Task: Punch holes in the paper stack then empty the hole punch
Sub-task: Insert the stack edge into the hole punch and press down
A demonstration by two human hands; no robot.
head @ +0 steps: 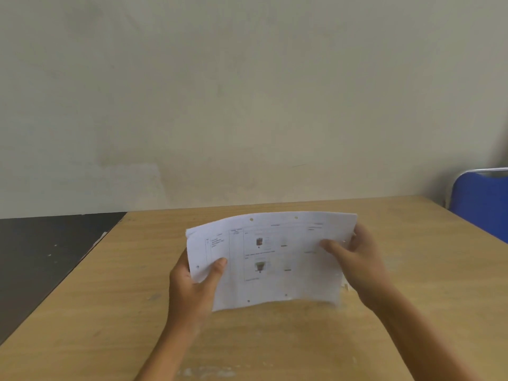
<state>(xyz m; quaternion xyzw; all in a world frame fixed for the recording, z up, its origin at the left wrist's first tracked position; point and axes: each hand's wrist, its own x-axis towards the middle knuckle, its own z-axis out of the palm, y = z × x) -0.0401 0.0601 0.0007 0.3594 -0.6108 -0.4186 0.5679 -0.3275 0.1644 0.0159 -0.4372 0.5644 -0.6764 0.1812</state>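
I hold a white paper stack (275,259) upright above the wooden table (110,312), printed side toward me. It bows slightly and shows small punched holes along its top, bottom and side edges. My left hand (192,287) grips its lower left edge, thumb on the front. My right hand (354,259) grips the right edge, thumb across the page. No hole punch is in view.
A blue chair (481,204) with a metal frame stands past the table's far right corner. A dark floor (41,257) lies to the left of the table. A plain wall (247,105) rises behind. Small white scraps (345,287) lie below my right hand.
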